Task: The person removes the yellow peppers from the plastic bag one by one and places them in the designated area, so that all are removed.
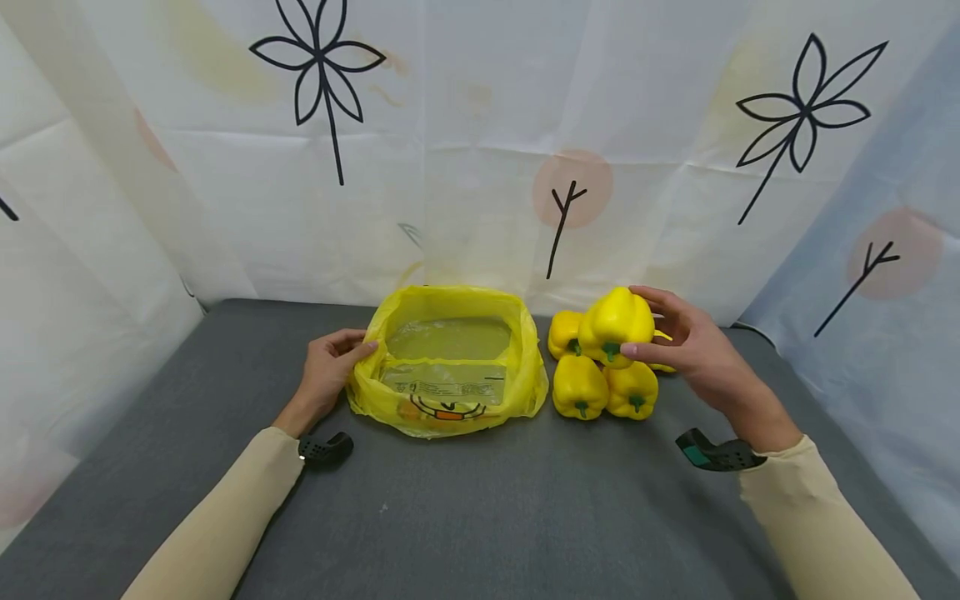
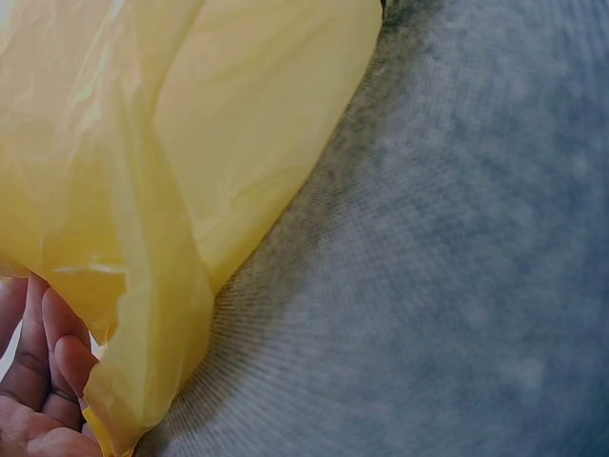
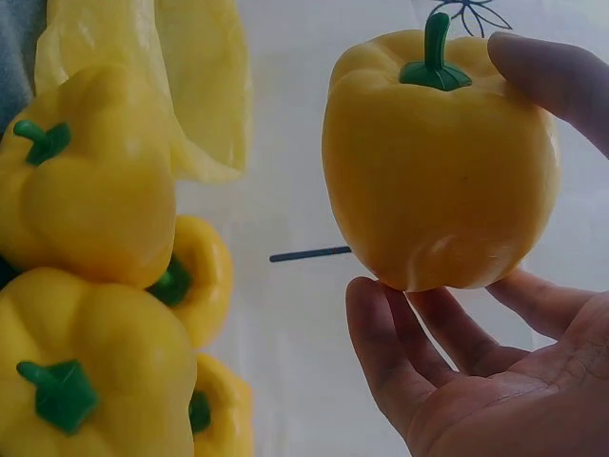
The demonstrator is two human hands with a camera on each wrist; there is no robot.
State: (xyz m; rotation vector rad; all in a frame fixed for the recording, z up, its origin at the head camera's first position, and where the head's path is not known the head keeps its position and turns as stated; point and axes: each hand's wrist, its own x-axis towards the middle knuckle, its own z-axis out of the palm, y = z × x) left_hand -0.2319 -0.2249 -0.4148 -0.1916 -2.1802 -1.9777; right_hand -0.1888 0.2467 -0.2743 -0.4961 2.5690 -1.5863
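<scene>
A yellow plastic bag point(image 1: 536, 375) stands with its mouth spread wide in the middle of the table. My left hand point(image 1: 324, 375) pinches its left rim between thumb and fingers; the left wrist view shows the thin yellow film point(image 2: 257, 124) near those fingers. With my right hand point(image 1: 693, 346) I hold a yellow bell pepper point(image 1: 617, 321) up above other peppers, thumb at its green-stemmed end and fingers at the opposite end, as the right wrist view shows. Beneath it, several yellow bell peppers point(image 1: 580, 387) sit clustered right of the bag, some partly hidden by the held one.
The grey tabletop point(image 1: 450, 517) runs back to a white curtain point(image 1: 480, 208) printed with black flowers and twigs. More curtain point(image 1: 885, 333) hangs along the right side. A dark band point(image 1: 720, 454) is strapped on the right wrist, and another point(image 1: 326, 450) on the left.
</scene>
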